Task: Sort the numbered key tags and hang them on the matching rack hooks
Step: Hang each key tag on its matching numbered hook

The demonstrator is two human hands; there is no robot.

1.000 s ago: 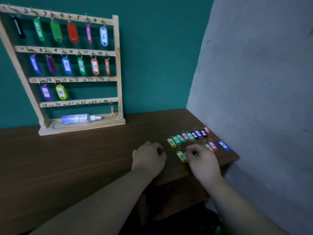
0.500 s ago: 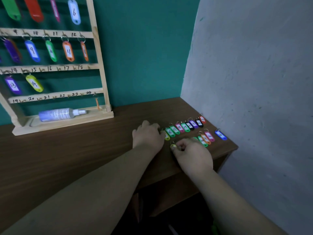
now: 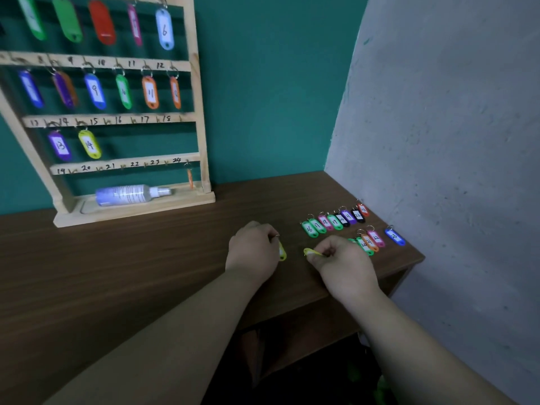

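A wooden rack (image 3: pixel 201 135) leans on the teal wall with numbered hooks; tags hang on its upper rows, down to a purple 13 (image 3: pixel 60 146) and a yellow 14 (image 3: pixel 90 144). My left hand (image 3: pixel 252 252) pinches the ring of a yellow tag (image 3: pixel 282 252), lifted just above the table. My right hand (image 3: pixel 342 263) pinches a second yellow tag (image 3: pixel 312 252). A row of loose tags (image 3: pixel 336 222) numbered from 16 upward lies beyond my hands, with a second cluster (image 3: pixel 371 242) and a blue tag (image 3: pixel 395 236) nearer the table's right edge.
A spray bottle (image 3: pixel 131 194) lies on the rack's base. The brown table (image 3: pixel 146 258) ends against a grey wall (image 3: pixel 453 141) on the right, with its front right corner close to the tags. An orange tag (image 3: pixel 190 178) hangs at hook 24.
My left hand has picked a yellow tag out of the row by its ring. My right hand has lifted the other yellow tag. The camera has swung back toward the rack.
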